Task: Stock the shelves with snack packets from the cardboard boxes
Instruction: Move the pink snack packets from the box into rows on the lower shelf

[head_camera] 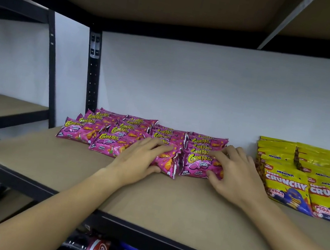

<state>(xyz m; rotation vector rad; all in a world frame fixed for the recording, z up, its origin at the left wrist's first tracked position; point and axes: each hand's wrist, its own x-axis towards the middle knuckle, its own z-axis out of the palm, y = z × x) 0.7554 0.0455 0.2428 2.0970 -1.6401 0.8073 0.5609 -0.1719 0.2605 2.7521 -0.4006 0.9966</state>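
Left hand (142, 158) grips the front glossy pink foil packet (166, 163) in its row, thumb under the edge and fingers curled over the crinkled top; right hand (236, 176) pinches the neighbouring pink packet (201, 163) the same way. Both pillow-shaped packets stand at the front of four overlapping pink rows on the brown fibreboard shelf (147, 198), framed in dark metal, before a plain white wall. Three rows of flat yellow packets (287, 186) stand just beside them on the right.

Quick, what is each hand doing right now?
Left hand: grips a pink packet on the shelf.
Right hand: grips the next pink packet.
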